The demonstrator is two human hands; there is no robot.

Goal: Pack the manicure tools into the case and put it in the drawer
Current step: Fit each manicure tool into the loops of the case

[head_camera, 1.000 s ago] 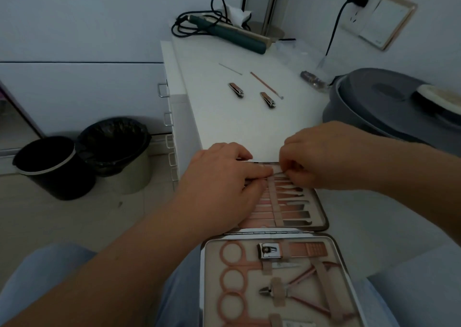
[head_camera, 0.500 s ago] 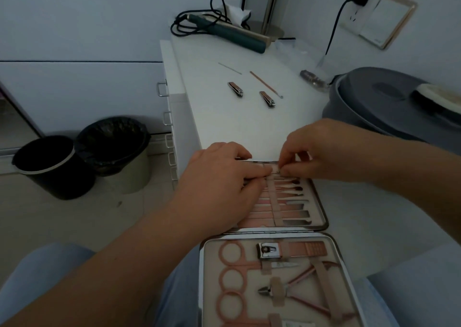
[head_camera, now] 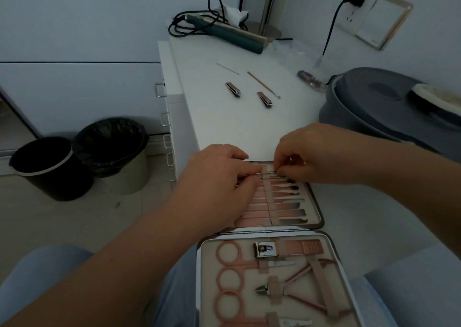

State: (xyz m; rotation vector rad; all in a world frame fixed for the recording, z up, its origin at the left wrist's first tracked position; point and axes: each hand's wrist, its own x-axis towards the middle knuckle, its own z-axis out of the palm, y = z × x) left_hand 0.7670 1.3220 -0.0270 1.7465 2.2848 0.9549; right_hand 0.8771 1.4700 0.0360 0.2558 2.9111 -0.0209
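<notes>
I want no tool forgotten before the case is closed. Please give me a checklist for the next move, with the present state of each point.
1. Case open and lying flat: ok.
2. Tool seated under the strap at the far row, where the left hand and right hand work: cannot tell, fingers hide it.
3. All tools packed: not ok. Two clippers, a pink stick and a thin pin lie on the cabinet top.
4. Near half filled and strapped: ok for what shows; its lower edge is out of view.
5. Drawer open: not ok; none of the drawers in view stands open.
</notes>
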